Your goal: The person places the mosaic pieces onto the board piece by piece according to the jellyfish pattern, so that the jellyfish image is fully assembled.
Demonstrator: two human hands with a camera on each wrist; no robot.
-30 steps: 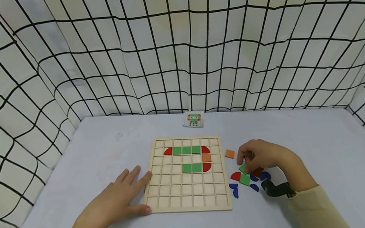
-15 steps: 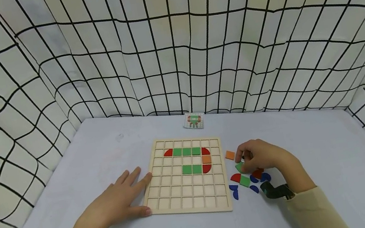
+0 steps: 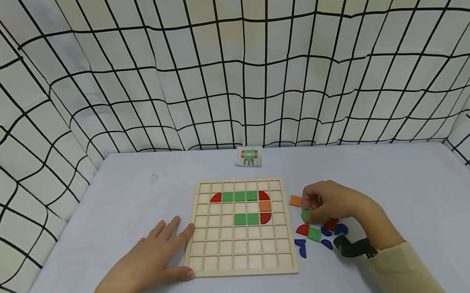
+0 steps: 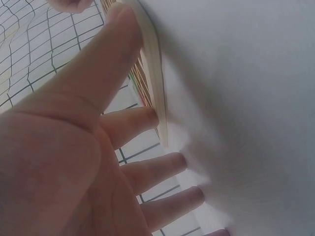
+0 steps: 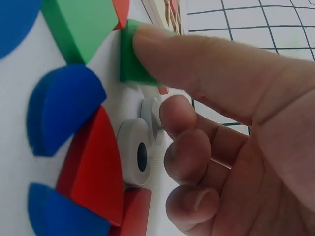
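Note:
A wooden grid board [image 3: 243,258] lies on the white table, with green squares, red quarter-circles and an orange square set in some upper cells. My left hand [image 3: 153,257] has its fingers spread along the board's left side; in the left wrist view the thumb [image 4: 120,29] and index finger touch the edge. Right of the board, my right hand [image 3: 338,202] holds a green square tile [image 3: 305,215] at its fingertips. The right wrist view shows that tile [image 5: 129,59] standing tilted under the thumb, other fingers curled.
Loose pieces lie below my right hand: a red quarter-circle [image 3: 302,230], a green square [image 3: 314,234] and several blue half-circles [image 3: 326,244]. White discs [image 5: 132,147] with dark centres sit under the fingers. An orange square [image 3: 295,200] and a pattern card [image 3: 248,156] lie farther back.
My right hand has slid the green tile slightly left, away from the other loose pieces and toward the board. My left hand has stayed at the board's edge.

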